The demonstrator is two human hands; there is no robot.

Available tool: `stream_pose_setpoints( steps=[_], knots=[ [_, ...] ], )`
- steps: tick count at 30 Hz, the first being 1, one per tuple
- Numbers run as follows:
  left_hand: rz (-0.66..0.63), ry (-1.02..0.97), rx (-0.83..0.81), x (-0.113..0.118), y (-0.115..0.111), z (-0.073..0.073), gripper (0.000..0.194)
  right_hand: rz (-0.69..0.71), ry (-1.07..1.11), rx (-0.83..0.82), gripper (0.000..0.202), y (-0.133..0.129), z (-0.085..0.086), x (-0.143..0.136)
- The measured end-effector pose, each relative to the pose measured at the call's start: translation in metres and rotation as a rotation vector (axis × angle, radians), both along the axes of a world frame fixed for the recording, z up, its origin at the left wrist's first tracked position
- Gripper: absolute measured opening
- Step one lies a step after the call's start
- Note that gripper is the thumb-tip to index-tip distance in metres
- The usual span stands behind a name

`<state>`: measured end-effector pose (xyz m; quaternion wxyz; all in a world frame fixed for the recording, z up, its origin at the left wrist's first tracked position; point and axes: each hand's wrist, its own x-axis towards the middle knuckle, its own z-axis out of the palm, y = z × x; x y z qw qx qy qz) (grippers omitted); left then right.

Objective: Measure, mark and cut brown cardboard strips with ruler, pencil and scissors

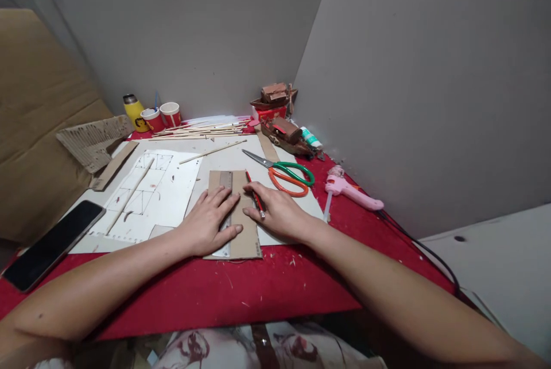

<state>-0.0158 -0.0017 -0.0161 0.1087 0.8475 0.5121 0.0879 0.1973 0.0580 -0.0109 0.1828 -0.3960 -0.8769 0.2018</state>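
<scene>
A piece of brown cardboard lies in front of me with a metal ruler lengthwise on it. My left hand rests flat over the ruler, fingers spread, pressing on it and the cardboard. In my right hand is a red and black pencil, held between thumb and fingers at the cardboard's right side. The pencil's far end points away from me, near the cardboard's top edge. Just beyond my right hand lie scissors with one green and one orange handle.
Left are a drawn plan with a stick on it and a phone. Behind lie thin wooden sticks, paper cups and a yellow bottle. Model boats stand back right; a pink glue gun with cord lies right.
</scene>
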Motion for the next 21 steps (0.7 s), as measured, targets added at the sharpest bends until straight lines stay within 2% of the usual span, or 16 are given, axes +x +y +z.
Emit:
stream_pose_setpoints(
  steps=[10,16,21],
  knots=[
    [-0.043,-0.039,0.034,-0.003,-0.001,0.003,0.071,0.014,0.030,0.000,0.046,0.003,-0.007,0.001],
    [-0.050,-0.065,0.045,-0.005,-0.001,0.004,0.054,0.023,0.055,0.031,0.046,0.004,-0.013,0.001],
    [-0.057,-0.081,0.074,-0.008,0.000,-0.006,0.046,0.026,0.096,0.066,0.048,0.005,-0.020,0.002]
  ],
)
